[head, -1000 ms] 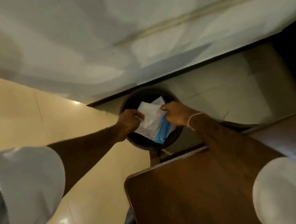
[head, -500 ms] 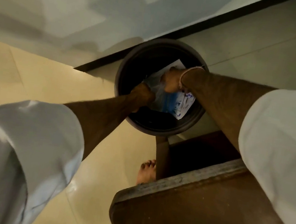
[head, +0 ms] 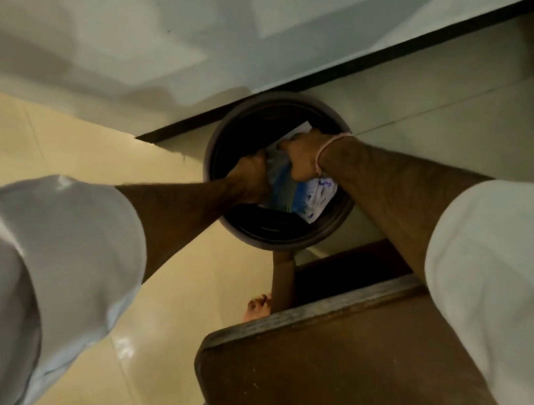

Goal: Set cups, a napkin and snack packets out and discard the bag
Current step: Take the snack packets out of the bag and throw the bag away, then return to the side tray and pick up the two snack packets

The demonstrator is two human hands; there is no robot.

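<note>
Bag [head: 315, 197], white with blue print, sits inside the mouth of the round dark bin [head: 330, 232], crumpled between two hands and already below the rim. It looks bunched this way so it fits the opening and goes down rather than catching on the edge; this would be the last step of the task, the discard, nearly done. The left hand [head: 250, 179] is curled into a fist against the bag's near side, fingers closed on the plastic. The right hand [head: 300, 157] comes in from the far side, fingers folded around the upper part of the bag, a thin band at its wrist. Both forearms reach down and forward from pale sleeves and meet over the bin, the wrists bent downward, which suits a pushing motion. The bin stands on the tiled floor [head: 59, 143] against the wall's dark skirting, just beside the corner of a brown wooden table [head: 352, 388]. A bare foot [head: 258, 307] shows beneath the table edge. Cups, napkin and snack packets are not in view
</note>
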